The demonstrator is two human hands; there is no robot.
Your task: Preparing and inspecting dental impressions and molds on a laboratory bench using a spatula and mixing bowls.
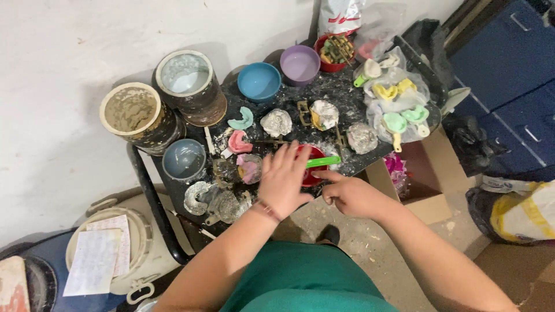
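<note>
Starting at the far left, a white lidded plastic bucket (139,242) with paper sheets on top is sitting on the floor, out of the way beside the dark, plaster-spattered tabletop (341,86). Moving in, two crusted round tubs, one tan (132,112) and one holding pale blue-white mix (186,74), are standing at the tabletop's back corner, and a small grey rubber bowl (184,160) is sitting just in front of them. Next, the left hand (283,176) is lying open and flat, fingers spread, over the rim of the red rubber mixing bowl (312,164), probably steadying it near the front edge. Pink and grey dental casts (240,141) are crowding right up against that hand, so there is little free space on its left. The green-handled spatula (324,162) is resting across the bowl, and the right hand (350,195) is curling loosely just beside it, forefinger pointing at the handle, gripping nothing that I can make out. Behind, a blue bowl (259,81) and a purple bowl (299,63) are standing apart from the work. Further right, a clear bag of yellow and green impression trays (396,107) is taking up the tabletop's end, with an open cardboard box (428,196) below on the floor.
</note>
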